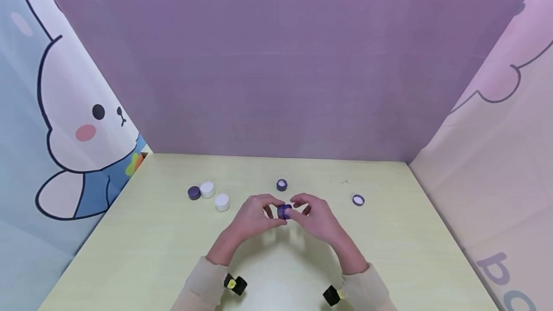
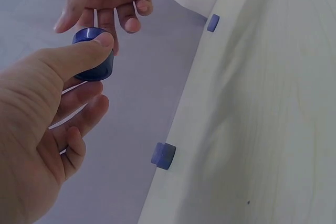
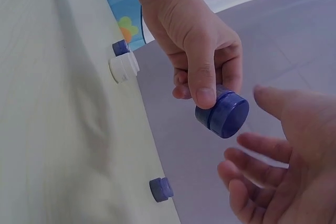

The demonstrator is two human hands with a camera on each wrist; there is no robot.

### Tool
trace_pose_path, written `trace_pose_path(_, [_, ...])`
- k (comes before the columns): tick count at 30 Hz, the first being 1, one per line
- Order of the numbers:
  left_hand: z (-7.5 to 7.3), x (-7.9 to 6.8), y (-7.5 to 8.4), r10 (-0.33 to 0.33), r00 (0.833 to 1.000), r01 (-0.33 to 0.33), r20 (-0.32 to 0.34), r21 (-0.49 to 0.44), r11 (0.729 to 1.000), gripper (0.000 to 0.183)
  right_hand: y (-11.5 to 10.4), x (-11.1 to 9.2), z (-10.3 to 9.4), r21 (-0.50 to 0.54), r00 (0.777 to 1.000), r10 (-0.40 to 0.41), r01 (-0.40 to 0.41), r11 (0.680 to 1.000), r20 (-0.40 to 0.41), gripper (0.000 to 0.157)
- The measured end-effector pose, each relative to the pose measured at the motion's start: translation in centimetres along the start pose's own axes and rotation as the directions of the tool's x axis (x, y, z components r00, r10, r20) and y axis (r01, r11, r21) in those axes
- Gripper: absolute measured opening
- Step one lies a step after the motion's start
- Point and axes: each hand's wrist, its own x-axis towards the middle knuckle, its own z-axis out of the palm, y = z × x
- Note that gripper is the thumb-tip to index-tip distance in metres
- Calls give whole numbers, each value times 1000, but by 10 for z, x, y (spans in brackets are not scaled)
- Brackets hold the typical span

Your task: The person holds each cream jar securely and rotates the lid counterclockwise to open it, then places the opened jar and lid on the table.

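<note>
A small round blue-purple jar (image 3: 229, 115) with its lid on is pinched between the thumb and fingers of my left hand (image 1: 256, 216), above the table. In the right wrist view, the lid end faces my right hand (image 1: 317, 217). That hand's fingers are spread and slightly bent around the lid, with a gap between them and the jar. In the head view the right thumb overlaps the jar. Beyond the hands, an uncovered purple jar (image 1: 282, 185) stands on the table, its narrower neck showing in the left wrist view (image 2: 163, 156).
At the right lies a purple lid (image 1: 358, 200), its pale inside facing up. Two white jars (image 1: 207, 189) and a dark purple jar (image 1: 194, 193) sit together on the left. The pale table (image 1: 414, 253) ends at a purple backdrop (image 1: 276, 71), with printed curtains at both sides.
</note>
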Motion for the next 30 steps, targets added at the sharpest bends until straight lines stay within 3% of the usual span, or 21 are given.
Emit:
trace_pose_path(6, [1, 0, -1, -1, 1000, 2, 5, -8, 1000, 40, 0, 2, 0, -93, 996, 76, -81, 992, -54, 35])
trace_pose_path(14, [0, 0, 0, -19, 1000, 19, 9, -6, 1000, 40, 2, 1, 3, -141, 996, 89, -89, 986, -4, 40])
trace_pose_path(24, [-1, -1, -1, -5, 1000, 5, 4, 0, 1000, 40, -2, 0, 4, -76, 999, 33, -33, 997, -2, 21])
trace_pose_path(30, [-1, -1, -1, -12, 1000, 12, 25, -4, 1000, 40, -3, -1, 3, -28, 999, 30, -29, 999, 16, 20])
